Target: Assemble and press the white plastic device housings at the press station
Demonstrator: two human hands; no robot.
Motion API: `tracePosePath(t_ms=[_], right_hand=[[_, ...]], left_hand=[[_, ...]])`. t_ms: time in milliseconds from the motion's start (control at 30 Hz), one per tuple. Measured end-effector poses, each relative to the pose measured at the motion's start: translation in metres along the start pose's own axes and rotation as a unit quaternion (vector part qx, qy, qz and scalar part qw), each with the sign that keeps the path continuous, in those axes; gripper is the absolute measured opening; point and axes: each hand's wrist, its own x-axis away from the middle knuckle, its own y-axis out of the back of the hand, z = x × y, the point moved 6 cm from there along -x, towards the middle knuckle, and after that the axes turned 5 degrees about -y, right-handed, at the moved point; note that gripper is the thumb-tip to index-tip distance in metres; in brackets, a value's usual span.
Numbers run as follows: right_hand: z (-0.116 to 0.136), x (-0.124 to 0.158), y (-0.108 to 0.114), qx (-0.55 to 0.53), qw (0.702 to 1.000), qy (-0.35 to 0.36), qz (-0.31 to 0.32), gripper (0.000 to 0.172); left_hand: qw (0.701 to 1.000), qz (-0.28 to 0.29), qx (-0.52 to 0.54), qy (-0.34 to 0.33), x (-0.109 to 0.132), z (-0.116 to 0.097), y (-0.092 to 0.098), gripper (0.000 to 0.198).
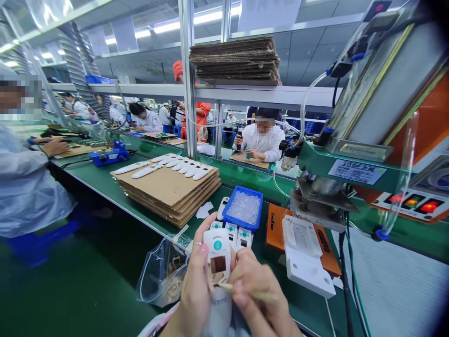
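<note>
My left hand [196, 292] grips a white plastic handheld device [216, 250] upright, with a teal round button and a square opening in its face. My right hand [256, 295] pinches a thin wooden stick [245, 294], and the stick's tip reaches the device just below that opening. Beyond the device stand several similar white devices [231, 234], close to both hands. A blue tray of clear granules [242, 208] sits just past them. The lower part of the held device is hidden by my fingers.
A cardboard stack with long white parts [164, 185] lies on the green bench [231, 175]. A plastic bag of scraps [163, 274] hangs at its edge. To the right are a white fixture on an orange plate [301, 248] and a press machine [351, 173]. Co-workers sit nearby.
</note>
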Motion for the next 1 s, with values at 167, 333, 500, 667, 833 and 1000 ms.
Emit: tracePosePath(t_ms=[167, 333, 500, 667, 833, 1000], right_hand=[[0.001, 0.0, 0.013, 0.06, 0.998, 0.026, -0.025, 0.029], [-0.014, -0.009, -0.011, 0.195, 0.98, 0.009, -0.036, 0.033], [-0.02, -0.017, -0.058, 0.109, 0.992, 0.055, 0.01, 0.042], [-0.066, -0.03, -0.089, 0.04, 0.999, -0.017, 0.002, 0.024], [-0.142, -0.028, -0.145, 0.32, 0.9, -0.138, 0.263, 0.027], [-0.143, -0.018, -0.13, 0.323, 0.903, -0.116, 0.258, 0.04]], left_hand=[[1.0, 0.009, -0.009, -0.022, -0.01, -0.003, 0.01, 0.075], [0.995, -0.031, -0.049, -0.084, -0.015, -0.004, 0.031, 0.065], [0.981, -0.121, -0.08, -0.126, -0.02, -0.041, 0.071, 0.057], [0.949, -0.253, -0.134, -0.131, -0.023, -0.105, 0.138, 0.031], [0.94, -0.261, -0.206, -0.075, -0.039, -0.143, 0.178, 0.021], [0.91, -0.195, -0.364, -0.045, -0.093, -0.171, 0.184, 0.028]])
